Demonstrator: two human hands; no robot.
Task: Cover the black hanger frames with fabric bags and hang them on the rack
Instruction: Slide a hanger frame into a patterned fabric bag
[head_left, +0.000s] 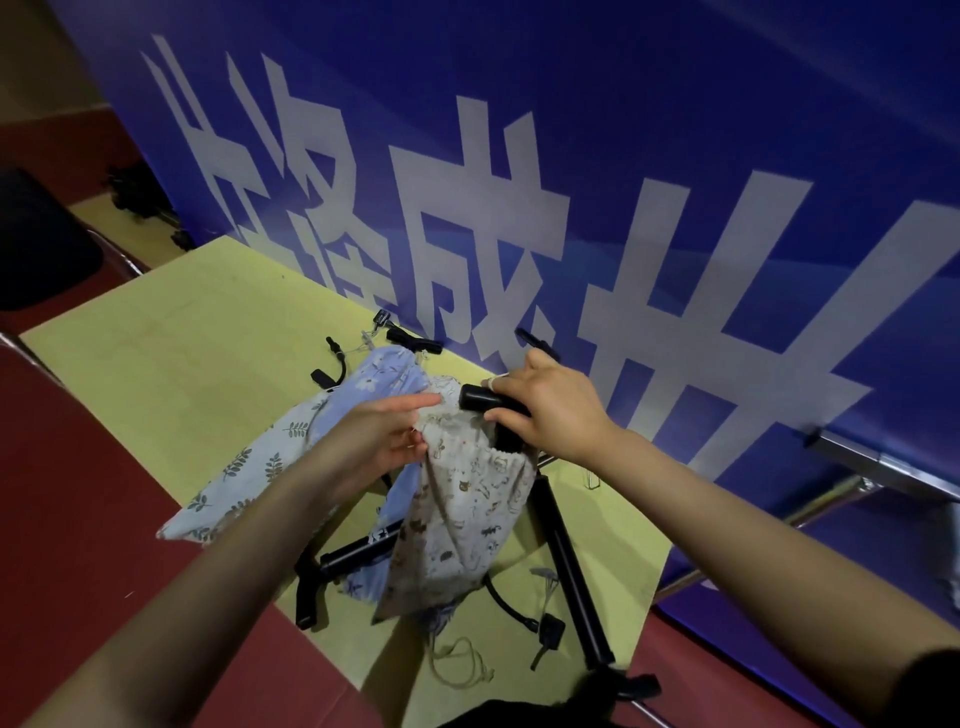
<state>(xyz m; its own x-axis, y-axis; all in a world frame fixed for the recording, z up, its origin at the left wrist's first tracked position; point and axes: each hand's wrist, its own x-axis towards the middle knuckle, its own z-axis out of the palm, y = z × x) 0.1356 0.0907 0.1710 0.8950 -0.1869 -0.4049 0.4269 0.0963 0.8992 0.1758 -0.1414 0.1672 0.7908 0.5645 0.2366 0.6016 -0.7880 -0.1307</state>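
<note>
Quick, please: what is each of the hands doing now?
Left hand: pinches the mouth of the beige fabric bag.
Right hand: grips the black hanger frame.

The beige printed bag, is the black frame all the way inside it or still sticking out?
Partly in. The black frame's end pokes from the beige bag's mouth, gripped by the right hand; left hand holds the opening.

cream bag: hides most of the black frame inside, only its end shows | right hand: fingers partly behind that end | blue bags: partly under left forearm | banner: lettering cut off at edges
</note>
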